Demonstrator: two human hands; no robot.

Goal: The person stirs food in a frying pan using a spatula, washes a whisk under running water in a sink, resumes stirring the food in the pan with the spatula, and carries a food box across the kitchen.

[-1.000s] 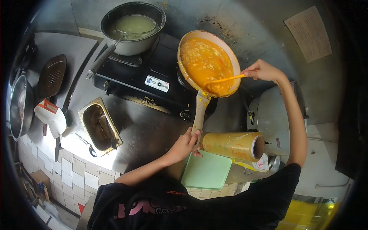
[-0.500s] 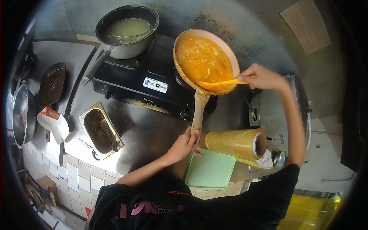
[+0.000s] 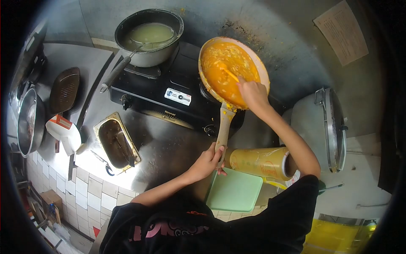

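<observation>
Orange utensil in right hand, stretched over pan.

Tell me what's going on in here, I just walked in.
A person is busy at a black stove with a frying pan of lumpy orange mixture. Their left hand grips the pan's handle, while their right hand, over the pan, holds an orange utensil with its far end in the mixture. On the stove's other side sits a pot of pale, cloudy liquid with a strainer resting in it.
</observation>
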